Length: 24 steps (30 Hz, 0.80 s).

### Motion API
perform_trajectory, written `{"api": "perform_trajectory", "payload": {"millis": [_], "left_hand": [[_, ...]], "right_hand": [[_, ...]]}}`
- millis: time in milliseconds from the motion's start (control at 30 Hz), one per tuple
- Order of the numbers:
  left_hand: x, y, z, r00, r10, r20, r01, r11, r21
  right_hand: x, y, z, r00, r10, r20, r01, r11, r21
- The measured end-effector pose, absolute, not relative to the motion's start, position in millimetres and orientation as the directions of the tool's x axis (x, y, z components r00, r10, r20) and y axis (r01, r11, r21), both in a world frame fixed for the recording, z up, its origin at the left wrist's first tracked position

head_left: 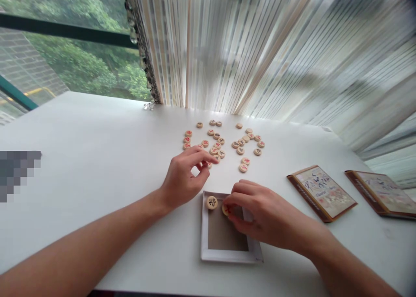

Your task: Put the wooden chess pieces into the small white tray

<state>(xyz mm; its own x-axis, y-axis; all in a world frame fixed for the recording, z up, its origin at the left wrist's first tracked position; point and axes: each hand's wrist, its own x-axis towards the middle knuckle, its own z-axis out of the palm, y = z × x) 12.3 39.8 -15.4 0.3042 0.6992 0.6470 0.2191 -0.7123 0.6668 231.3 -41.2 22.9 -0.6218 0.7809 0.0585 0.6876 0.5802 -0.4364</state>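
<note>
The left hand point(183, 180) stretches forward off a bare forearm point(81, 240), its fingers point(198, 155) curled and pinched together. The right hand point(260, 214) arches lower and nearer, its fingers point(242, 193) bent downward, thumb point(232, 221) tucked beneath.

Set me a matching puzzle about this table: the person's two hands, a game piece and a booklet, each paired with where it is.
Things:
1. Left hand
2. Right hand
3. Black-marked Chinese chess piece
4. Brown-edged illustrated booklet

Places:
A. On the white table, right of the box
B. Inside the white box, near a corner
C. Over the box, fingers on a red-marked piece
D. Beside the cluster of wooden pieces

Pairs: 1-D, 2-C, 3-B, 4-A
</note>
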Motion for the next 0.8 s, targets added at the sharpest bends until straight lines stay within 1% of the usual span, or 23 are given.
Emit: {"api": "perform_trajectory", "payload": {"millis": [267,433,800], "left_hand": [[12.6,39.4,-14.7,0.317,0.7,0.641,0.232,-0.712,0.663],[13.0,39.2,-15.2,0.313,0.692,0.65,0.23,-0.719,0.656],[13.2,38.8,-15.8,0.326,0.679,0.658,0.237,-0.733,0.638]], "right_hand": [[226.6,-42.8,19.3,-0.608,0.793,0.042,0.733,0.581,-0.354],[225.6,-42.1,15.3,-0.585,0.809,0.056,0.758,0.57,-0.316],[225.1,-40.0,8.5,-0.592,0.799,0.108,0.741,0.592,-0.318]]}}
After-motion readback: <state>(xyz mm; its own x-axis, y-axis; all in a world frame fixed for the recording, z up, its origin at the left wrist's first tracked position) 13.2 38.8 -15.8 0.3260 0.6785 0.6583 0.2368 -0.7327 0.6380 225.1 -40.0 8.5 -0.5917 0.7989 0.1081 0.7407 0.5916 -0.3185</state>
